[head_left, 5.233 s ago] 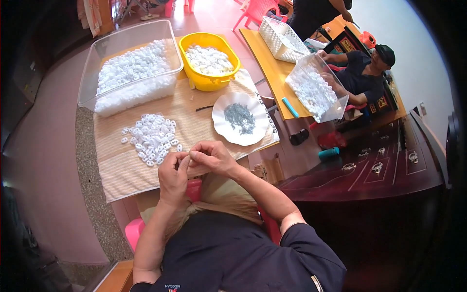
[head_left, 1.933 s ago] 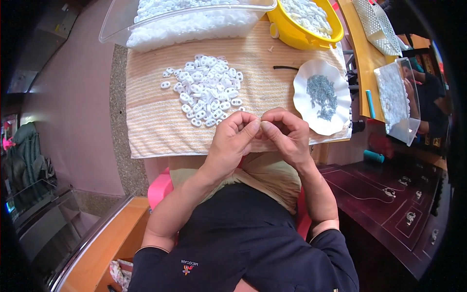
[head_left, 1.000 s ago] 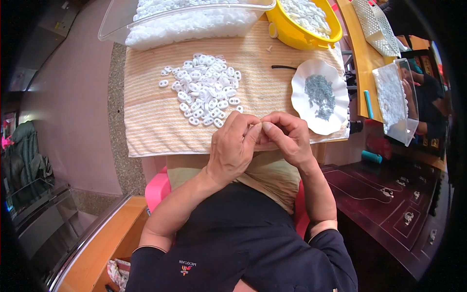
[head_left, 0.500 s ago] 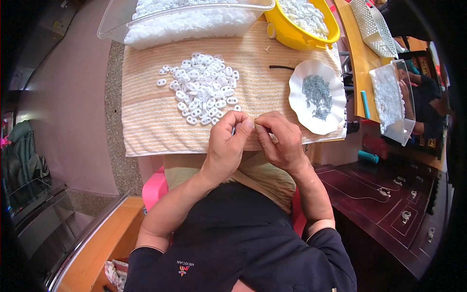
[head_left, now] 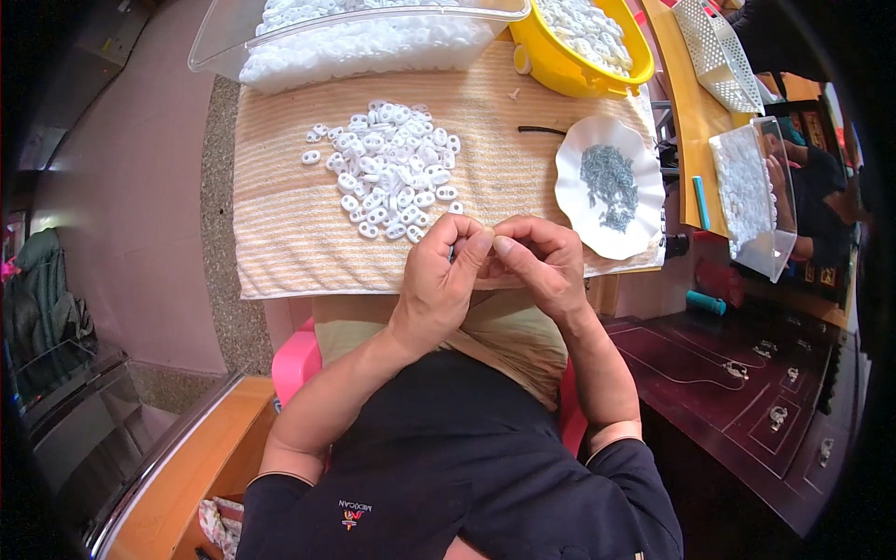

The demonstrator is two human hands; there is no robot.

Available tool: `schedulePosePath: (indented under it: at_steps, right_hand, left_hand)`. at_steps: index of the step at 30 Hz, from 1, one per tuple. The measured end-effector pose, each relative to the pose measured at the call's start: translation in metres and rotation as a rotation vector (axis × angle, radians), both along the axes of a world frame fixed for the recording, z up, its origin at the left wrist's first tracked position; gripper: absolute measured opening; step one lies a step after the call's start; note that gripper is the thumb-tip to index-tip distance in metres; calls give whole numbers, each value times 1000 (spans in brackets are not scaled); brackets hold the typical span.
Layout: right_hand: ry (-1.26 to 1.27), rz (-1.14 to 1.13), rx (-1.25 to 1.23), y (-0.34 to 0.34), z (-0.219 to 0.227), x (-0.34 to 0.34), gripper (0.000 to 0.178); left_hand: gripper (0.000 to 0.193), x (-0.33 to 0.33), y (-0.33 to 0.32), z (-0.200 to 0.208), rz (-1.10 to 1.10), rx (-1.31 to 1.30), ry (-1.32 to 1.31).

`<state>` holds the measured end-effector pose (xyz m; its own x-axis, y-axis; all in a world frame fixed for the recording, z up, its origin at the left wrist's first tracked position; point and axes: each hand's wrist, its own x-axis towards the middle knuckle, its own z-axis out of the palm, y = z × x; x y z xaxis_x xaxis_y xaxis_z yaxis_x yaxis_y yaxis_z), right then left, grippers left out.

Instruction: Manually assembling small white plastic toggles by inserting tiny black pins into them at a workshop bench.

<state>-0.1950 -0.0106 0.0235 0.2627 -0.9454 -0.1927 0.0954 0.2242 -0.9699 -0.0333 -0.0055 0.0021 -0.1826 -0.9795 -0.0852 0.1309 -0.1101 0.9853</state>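
Close together at the towel's near edge, my left hand [head_left: 442,271] and my right hand [head_left: 544,271] are both pinched, thumb against forefinger, their tips touching. Whatever sits between the fingertips is too small and covered to make out. Just beyond my left hand lies a loose pile of white oval plastic pieces [head_left: 392,168], each with two holes. To the right of my right hand is a white scalloped plate [head_left: 605,245] bearing a heap of small grey-green metallic-looking parts [head_left: 610,182].
A clear bin [head_left: 210,58] full of white pieces stands at the far left of the striped towel [head_left: 280,224]. A yellow basin [head_left: 579,79] of white pieces is at the far right, near a thin black rod [head_left: 541,130]. Another clear tray [head_left: 747,196] sits farther right.
My right hand has turned slightly, its thumb now angled up to the left against my left fingertips. My left hand has barely moved. The pile and plate look the same.
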Motion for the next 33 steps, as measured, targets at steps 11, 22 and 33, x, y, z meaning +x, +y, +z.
schedulePosePath:
  at_steps: [11,22,33]
  right_hand:
    - [-59,-39,4,5,0,8,17]
    - [81,-36,-122,5,-5,7,15]
    - [235,-120,-319,5,-4,11,12]
  left_hand:
    - [23,-4,4,6,42,11,19]
    - [25,-5,5,-1,64,-12,-9]
    - [25,-8,5,-4,47,-21,92]
